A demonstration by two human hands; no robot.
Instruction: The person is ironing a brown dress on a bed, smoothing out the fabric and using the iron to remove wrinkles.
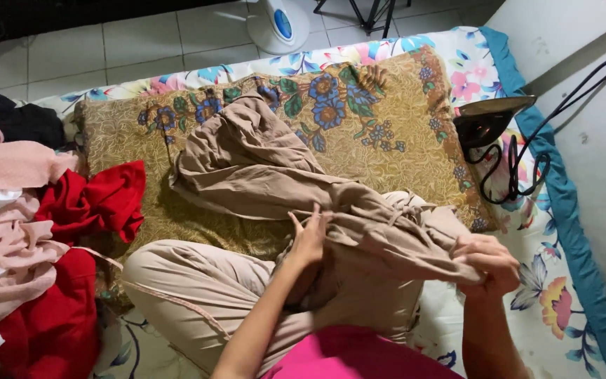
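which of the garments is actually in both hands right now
The tan garment, spread over the patterned cloth, gripped by the left hand and right hand. The red garment and pink clothes lie untouched.

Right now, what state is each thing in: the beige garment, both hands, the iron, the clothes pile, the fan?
Beige fabric garment: crumpled, spread over the gold floral cloth, near end gathered in both hands.
Left hand: pinching a fold.
Right hand: closed on the bunched end.
Black iron: resting at the mat edge, cord loosely coiled.
Red and pink clothes pile: heaped, unfolded.
White fan base: standing on the tiled floor.
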